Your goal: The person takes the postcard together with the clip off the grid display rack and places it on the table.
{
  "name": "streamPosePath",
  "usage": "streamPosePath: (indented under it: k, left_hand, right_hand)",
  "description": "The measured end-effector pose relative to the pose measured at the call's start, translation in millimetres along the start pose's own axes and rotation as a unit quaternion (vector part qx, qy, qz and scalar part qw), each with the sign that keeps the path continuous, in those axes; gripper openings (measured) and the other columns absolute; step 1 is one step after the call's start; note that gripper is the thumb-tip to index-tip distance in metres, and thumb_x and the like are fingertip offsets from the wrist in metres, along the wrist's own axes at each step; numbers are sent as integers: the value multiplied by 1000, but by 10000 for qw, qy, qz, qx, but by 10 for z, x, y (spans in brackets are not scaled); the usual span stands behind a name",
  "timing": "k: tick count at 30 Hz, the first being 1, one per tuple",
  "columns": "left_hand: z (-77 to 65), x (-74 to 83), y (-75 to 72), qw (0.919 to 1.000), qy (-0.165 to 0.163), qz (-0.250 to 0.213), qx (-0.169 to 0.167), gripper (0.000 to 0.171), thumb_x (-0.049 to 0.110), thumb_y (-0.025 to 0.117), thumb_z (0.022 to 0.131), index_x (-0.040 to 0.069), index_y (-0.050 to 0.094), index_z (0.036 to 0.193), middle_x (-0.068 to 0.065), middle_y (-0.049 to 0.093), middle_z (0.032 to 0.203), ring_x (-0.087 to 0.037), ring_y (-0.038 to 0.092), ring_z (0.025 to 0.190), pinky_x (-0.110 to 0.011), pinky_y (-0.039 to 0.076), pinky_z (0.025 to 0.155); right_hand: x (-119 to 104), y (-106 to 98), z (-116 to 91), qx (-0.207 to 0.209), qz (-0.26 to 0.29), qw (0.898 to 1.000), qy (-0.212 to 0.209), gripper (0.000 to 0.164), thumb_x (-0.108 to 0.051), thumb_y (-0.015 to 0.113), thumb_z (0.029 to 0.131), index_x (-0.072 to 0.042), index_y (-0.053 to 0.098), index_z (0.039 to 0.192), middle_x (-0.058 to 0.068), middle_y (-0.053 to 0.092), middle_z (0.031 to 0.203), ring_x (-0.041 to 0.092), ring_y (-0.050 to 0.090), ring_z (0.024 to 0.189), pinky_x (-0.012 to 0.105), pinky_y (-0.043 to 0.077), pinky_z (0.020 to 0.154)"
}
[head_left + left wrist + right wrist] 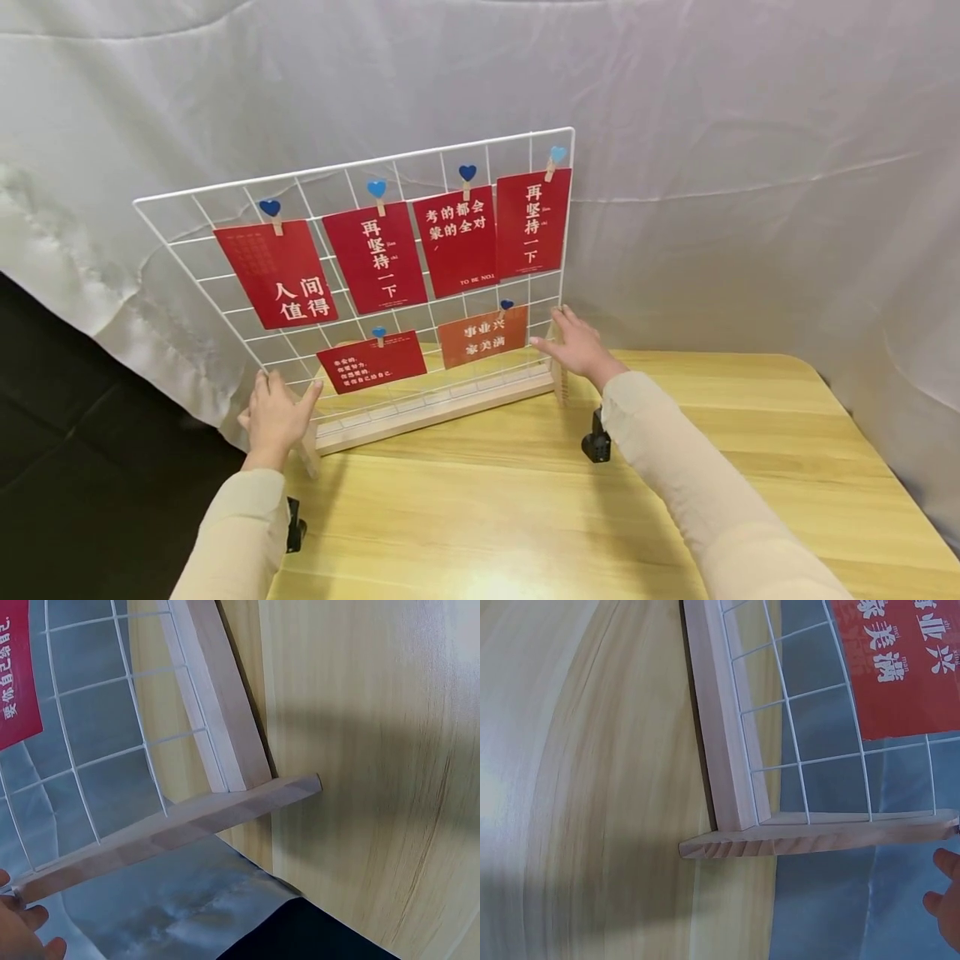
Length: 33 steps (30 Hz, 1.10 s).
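Note:
A white wire grid photo rack (352, 158) stands tilted back in a wooden base (435, 412) with side pieces. My left hand (276, 417) holds the left wooden side piece (150, 832) near its upper end, thumb and fingers on either side. At the right side piece (810, 838), my right hand (581, 346) grips the upper end, its thumb toward the orange card (483, 337). Several red cards hang on the grid, among them a top left card (273, 271) and a lower card (371, 360). Heart clips, such as a dark blue one (270, 207), pin them.
The rack's base rests on a light wood table (480, 508). A grey curtain (712, 167) hangs behind, and dark cloth (97, 467) lies to the left. Black wrist cameras (596, 437) hang under both forearms.

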<state>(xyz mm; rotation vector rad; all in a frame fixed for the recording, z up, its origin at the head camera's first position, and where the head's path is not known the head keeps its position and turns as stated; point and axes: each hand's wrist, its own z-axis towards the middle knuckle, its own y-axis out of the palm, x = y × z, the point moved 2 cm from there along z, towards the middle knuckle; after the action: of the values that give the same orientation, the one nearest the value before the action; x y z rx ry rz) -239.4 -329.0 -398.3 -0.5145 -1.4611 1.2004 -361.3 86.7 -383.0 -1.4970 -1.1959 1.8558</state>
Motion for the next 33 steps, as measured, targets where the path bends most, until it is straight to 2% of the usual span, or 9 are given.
streamPosePath:
  k: [8,12,17,21,30,33]
  left_hand:
    - [0,-19,-18,9999,138,39,-80,85,55,35,84,-12,13,132,-31,6,136,-43,11,123,-62,16,84]
    - [15,-41,-18,9996,232,-30,-143,83,52,35,86,-12,10,132,-32,4,135,-43,10,123,-62,14,88]
    - [15,-71,-18,9991,230,-70,-354,84,54,33,86,-10,5,133,-30,-2,136,-45,8,122,-63,11,91]
    - [7,-75,-15,9985,261,-96,-474,86,55,33,85,-9,3,133,-29,-4,137,-49,12,119,-61,13,91]
    - [0,-72,-23,9986,196,-123,-474,87,56,34,85,-9,3,134,-28,-4,137,-52,16,115,-59,17,92]
    - [0,-68,-25,9988,194,-84,-438,86,55,34,85,-9,3,133,-29,-2,137,-50,16,116,-59,18,91]
  right_hand:
    - [-2,3,24,-15,331,9994,138,78,-57,38,82,-9,12,139,14,3,143,38,10,125,59,10,95]
    - [14,4,15,-22,410,9991,138,81,-60,35,82,-8,10,139,13,3,143,36,8,126,56,10,97]
    - [52,12,17,-8,353,9993,84,75,-51,38,86,-6,10,138,11,4,143,35,8,126,54,8,98]
    - [73,13,25,64,214,9997,77,70,-45,40,87,-6,11,138,11,5,143,35,10,126,53,8,99]
    - [53,16,18,89,329,9993,131,74,-50,40,85,-7,11,138,10,5,143,34,8,126,53,8,99]
    - [47,18,19,121,360,9992,142,72,-47,41,86,-7,12,138,10,6,142,34,9,126,52,9,99]
